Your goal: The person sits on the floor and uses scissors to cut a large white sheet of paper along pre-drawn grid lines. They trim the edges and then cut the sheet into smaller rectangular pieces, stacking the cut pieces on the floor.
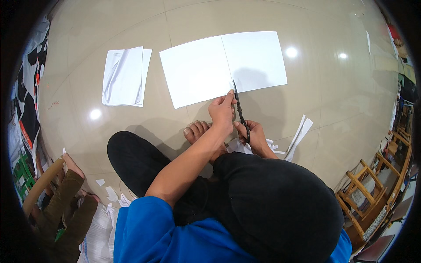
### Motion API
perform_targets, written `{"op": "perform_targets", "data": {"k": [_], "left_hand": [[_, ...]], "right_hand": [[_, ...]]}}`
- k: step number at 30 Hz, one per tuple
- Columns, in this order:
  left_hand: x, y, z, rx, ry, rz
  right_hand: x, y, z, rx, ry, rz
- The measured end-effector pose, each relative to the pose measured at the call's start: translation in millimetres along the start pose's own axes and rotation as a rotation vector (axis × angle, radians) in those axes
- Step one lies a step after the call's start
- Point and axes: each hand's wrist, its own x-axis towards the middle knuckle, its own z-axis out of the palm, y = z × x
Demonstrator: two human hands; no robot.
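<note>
A large white sheet of paper (197, 72) lies on the floor before me, with a thin line, a crease or a cut, running across it. My left hand (222, 110) pinches its near edge beside that line. In my right hand (255, 133) is a pair of black scissors (241, 111), fingers in the handle loops. The blades point away from me, their tips over the sheet beside the line. Whether the blades are parted is hard to tell. A stack of white paper pieces (123, 77), the top one creased, sits to the left.
White paper strips (298, 138) and offcuts lie by my right forearm. Small paper scraps (111, 194) and a white woven sack (98, 230) are at lower left, near another person's legs (74, 190). Wooden frames (365, 187) stand along the right. Glossy floor tiles (329, 88) reflect lights.
</note>
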Motion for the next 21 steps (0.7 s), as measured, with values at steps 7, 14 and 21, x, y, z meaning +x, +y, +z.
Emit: {"op": "perform_targets", "data": {"k": [7, 14, 21], "left_hand": [[1.1, -1.7, -0.4, 0.012, 0.004, 0.018], [0.8, -1.9, -0.4, 0.01, 0.001, 0.019], [-0.1, -1.4, -3.0, -0.082, -0.019, -0.012]], "right_hand": [[-0.3, -1.3, 1.2, -0.03, 0.014, -0.003], [-1.8, -4.2, 1.7, -0.037, 0.007, -0.005], [-0.6, -4.3, 1.6, -0.031, 0.008, 0.005]]}}
